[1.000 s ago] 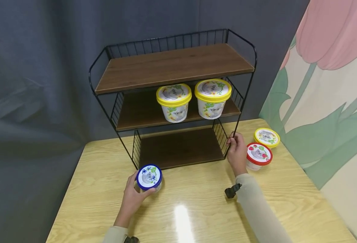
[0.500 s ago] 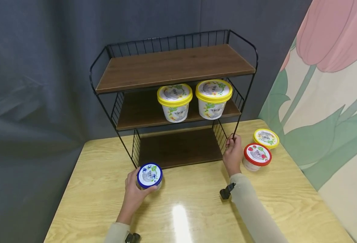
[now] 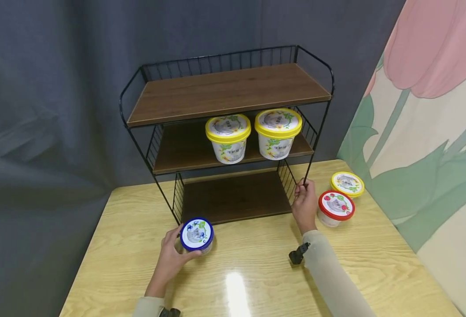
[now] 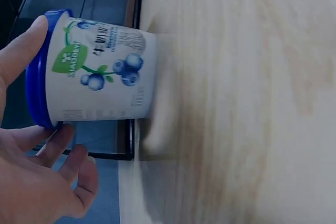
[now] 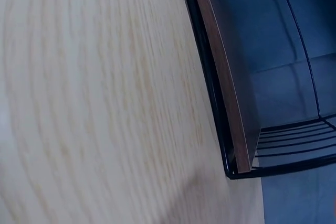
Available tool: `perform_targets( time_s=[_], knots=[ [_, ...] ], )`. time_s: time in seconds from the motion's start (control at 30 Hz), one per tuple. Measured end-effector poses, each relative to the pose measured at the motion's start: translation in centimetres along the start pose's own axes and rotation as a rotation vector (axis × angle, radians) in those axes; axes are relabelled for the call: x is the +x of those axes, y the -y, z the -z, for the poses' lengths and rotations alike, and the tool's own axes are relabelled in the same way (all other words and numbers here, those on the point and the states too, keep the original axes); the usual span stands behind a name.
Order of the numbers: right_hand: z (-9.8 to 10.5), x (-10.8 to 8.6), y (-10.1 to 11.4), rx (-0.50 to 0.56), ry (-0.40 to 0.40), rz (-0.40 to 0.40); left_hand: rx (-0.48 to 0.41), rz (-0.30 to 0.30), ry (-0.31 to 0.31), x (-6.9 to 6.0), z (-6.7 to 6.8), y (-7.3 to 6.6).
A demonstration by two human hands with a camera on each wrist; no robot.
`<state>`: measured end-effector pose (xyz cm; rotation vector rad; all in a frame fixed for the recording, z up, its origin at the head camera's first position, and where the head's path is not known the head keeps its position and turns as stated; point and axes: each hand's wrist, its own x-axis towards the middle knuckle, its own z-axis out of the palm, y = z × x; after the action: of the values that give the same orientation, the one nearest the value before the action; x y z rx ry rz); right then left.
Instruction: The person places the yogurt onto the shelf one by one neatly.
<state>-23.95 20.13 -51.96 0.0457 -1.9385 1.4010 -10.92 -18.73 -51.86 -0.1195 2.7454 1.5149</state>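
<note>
My left hand grips a small tub with a blue lid, thumb on one side and fingers on the other. In the left wrist view this white tub carries blueberry pictures, and its base is at the table just in front of the rack. My right hand holds the right front post of a black wire rack with brown boards, low down near the bottom board. The right wrist view shows the bottom board's edge and the wire side, but not the holding fingers.
Two large yellow-lidded tubs stand on the rack's middle board. Right of my right hand are a red-lidded tub and a small yellow-lidded tub on the wooden table. A dark curtain hangs behind.
My right hand has shifted slightly left, so more of the red-lidded tub shows beside it. The left hand keeps its hold on the blue-lidded tub. The head view has tilted a little.
</note>
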Motion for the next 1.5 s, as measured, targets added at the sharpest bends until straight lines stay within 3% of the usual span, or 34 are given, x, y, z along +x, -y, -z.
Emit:
perform_targets(
  time_s=[0.17,0.3,0.53,0.9,1.07,1.23,1.5],
  knots=[
    [-0.2,0.0,-0.2,0.094,0.052,-0.017,-0.022,0.004,-0.017,-0.2,-0.1,0.5],
    [-0.3,-0.1,0.1,0.111,0.058,-0.037,-0.022,-0.015,-0.035,-0.2,-0.2,0.7],
    [0.7,-0.1,3.2,0.099,0.069,-0.046,-0.007,-0.034,-0.056,-0.2,-0.7,0.2],
    [1.0,-0.2,3.6,0.106,0.074,-0.049,-0.093,0.051,-0.119,-0.1,-0.5,-0.7],
    [1.1,-0.2,3.7,0.090,0.049,-0.034,-0.115,0.020,-0.146,-0.4,0.8,-2.6],
    [1.0,-0.1,3.6,0.084,0.036,-0.024,-0.099,-0.038,-0.199,-0.7,2.6,-5.4],
    [0.1,-0.1,0.1,0.042,-0.021,-0.041,-0.148,-0.148,-0.274,-1.8,5.9,-10.9]
  ],
)
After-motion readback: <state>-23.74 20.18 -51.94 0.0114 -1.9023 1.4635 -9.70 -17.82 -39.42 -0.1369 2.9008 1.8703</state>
